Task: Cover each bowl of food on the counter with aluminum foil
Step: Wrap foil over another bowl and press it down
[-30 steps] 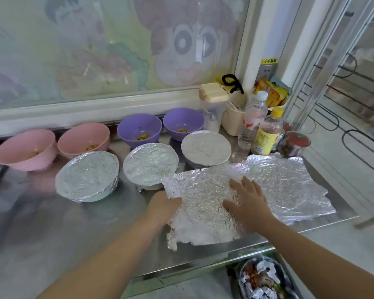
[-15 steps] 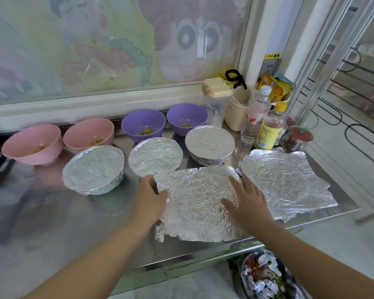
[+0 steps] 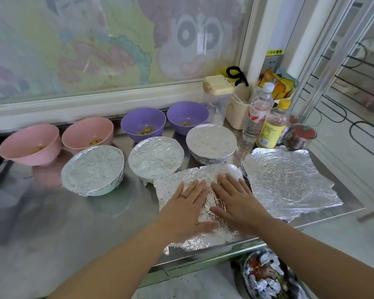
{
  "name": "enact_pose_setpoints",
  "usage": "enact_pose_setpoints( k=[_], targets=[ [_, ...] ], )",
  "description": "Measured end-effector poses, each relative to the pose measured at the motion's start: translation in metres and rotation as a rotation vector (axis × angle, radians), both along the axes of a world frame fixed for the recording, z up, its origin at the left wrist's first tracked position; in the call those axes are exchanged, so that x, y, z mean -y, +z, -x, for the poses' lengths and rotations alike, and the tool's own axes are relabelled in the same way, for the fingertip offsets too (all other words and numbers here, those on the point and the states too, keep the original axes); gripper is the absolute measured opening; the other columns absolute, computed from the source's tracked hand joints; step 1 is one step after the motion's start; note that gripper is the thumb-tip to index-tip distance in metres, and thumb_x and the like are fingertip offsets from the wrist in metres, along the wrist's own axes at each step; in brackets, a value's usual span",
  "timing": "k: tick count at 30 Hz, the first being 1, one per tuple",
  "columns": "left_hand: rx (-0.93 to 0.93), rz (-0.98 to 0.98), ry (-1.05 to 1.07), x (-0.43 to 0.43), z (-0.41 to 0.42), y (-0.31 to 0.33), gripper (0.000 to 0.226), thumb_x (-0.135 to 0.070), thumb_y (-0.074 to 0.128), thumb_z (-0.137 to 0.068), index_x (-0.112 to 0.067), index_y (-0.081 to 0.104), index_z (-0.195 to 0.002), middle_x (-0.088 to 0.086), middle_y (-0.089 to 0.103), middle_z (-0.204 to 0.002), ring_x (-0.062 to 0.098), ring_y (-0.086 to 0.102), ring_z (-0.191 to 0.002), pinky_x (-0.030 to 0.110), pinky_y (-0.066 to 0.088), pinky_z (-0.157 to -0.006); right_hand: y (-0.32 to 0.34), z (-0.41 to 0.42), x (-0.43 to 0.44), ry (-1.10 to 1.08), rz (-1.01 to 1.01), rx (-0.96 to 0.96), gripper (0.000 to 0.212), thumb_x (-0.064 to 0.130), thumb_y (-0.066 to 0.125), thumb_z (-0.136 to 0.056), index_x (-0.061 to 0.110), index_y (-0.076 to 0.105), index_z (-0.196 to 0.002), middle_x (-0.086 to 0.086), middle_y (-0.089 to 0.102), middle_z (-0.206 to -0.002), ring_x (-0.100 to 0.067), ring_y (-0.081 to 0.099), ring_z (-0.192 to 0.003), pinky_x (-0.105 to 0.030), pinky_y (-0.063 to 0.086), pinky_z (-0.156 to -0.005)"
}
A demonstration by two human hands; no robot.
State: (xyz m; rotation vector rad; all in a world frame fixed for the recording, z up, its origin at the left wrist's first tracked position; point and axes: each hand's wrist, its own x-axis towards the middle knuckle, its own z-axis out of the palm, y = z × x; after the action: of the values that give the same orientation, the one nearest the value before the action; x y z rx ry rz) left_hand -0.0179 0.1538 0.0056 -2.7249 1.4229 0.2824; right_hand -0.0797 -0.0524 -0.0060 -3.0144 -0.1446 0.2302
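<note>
Two pink bowls (image 3: 30, 143) and two purple bowls (image 3: 143, 124) stand uncovered at the back of the counter (image 3: 52, 223), each holding a little yellowish food. In front of them, three covered bowls (image 3: 93, 169) are wrapped in foil. The left hand (image 3: 188, 203) and right hand (image 3: 235, 201) press flat, fingers straight, on one loose foil sheet (image 3: 203, 239). A second sheet (image 3: 289, 182) lies just to its right.
</note>
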Motion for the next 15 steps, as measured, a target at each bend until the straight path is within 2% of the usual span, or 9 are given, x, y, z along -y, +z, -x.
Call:
enact_pose_setpoints(
  k=[7,12,15],
  targets=[
    [-0.04,-0.052,0.037,-0.0001,-0.0058,-0.0013,0.133,-0.102,0.016,-0.062,-0.013,-0.019,-0.155,0.011,-0.035,-0.157,0.026,-0.039,-0.143,0.047,-0.009,-0.123,0.0017,-0.0024,-0.0001,-0.057,-0.026,-0.041,0.103,0.089,-0.003,-0.08,0.025,-0.012,-0.161,-0.007,-0.028,-0.164,-0.02,-0.031,-0.15,-0.041,-0.009,-0.125],
    [-0.046,-0.089,0.046,0.0009,-0.0054,0.0009,0.146,-0.106,0.024,-0.053,-0.011,-0.019,-0.154,0.016,-0.038,-0.155,0.03,-0.044,-0.139,0.049,-0.01,-0.122,0.0006,-0.0054,-0.001,-0.118,-0.043,-0.072,0.105,0.09,0.007,-0.083,0.022,-0.015,-0.16,-0.004,-0.028,-0.165,-0.023,-0.021,-0.153,-0.047,0.003,-0.127],
    [-0.011,-0.114,0.042,0.0023,-0.005,0.0014,0.146,-0.106,0.024,-0.054,-0.009,-0.019,-0.154,0.018,-0.037,-0.155,0.033,-0.044,-0.139,0.05,-0.01,-0.122,0.0003,-0.0094,-0.0007,-0.142,-0.066,-0.057,0.103,0.086,0.014,-0.088,0.017,-0.01,-0.161,-0.005,-0.016,-0.169,-0.024,-0.012,-0.155,-0.046,0.01,-0.126]
  ],
)
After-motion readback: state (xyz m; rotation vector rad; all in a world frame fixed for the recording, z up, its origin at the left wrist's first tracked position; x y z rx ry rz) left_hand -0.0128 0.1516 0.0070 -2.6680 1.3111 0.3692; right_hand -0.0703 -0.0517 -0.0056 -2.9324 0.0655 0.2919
